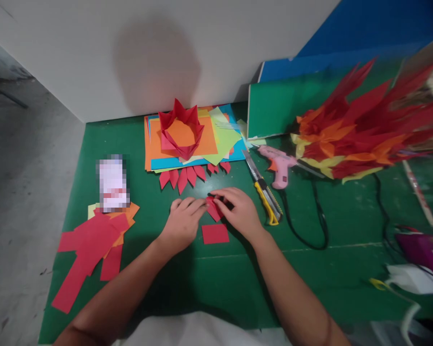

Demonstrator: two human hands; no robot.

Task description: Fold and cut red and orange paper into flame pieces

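One red paper (pixel 214 212) pinched in my right grip (pixel 242 210), left grip (pixel 183 218) unclear, green surface (pixel 303 278), grey floor (pixel 21 158) at nine o'clock

the fingertips of the left hand (pixel 183 220) and right hand (pixel 242 211) hide part of the small red piece (pixel 214 212), just off centre toward 6 o'clock; a dark bit (pixel 210 195) at its upper end is too small to tell. at 9 o'clock a pale rectangle (pixel 112 181) is pixelated. toward 10 o'clock a red paper ring (pixel 187 152) covers some of the stacked sheets (pixel 207 137). between 2 and 3 o'clock the flame-like paper shape (pixel 361 120) blurs and meets the right edge, which cuts a purple object (pixel 418 252) near 4 o'clock
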